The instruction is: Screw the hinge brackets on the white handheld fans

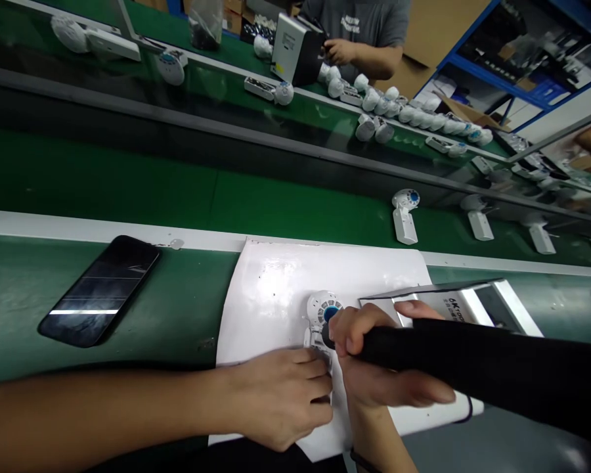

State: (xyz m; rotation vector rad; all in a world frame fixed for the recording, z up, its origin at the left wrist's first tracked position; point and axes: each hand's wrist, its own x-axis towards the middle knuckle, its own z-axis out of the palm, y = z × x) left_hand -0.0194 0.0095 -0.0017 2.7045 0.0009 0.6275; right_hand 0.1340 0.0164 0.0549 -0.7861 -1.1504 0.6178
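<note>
Head view: left fingers (315, 387) gripping white dial unit (320, 309) on white sheet (270, 295); right hand (389, 368) closed around black screwdriver (473, 361), tip at blue hub (331, 314). Next calls for steady hold.

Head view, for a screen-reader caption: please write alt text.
The left hand steadies a white device with a blue centre on a white sheet, while the right hand holds a long black tool to it. A phone lies on a green belt beside the sheet.
</note>
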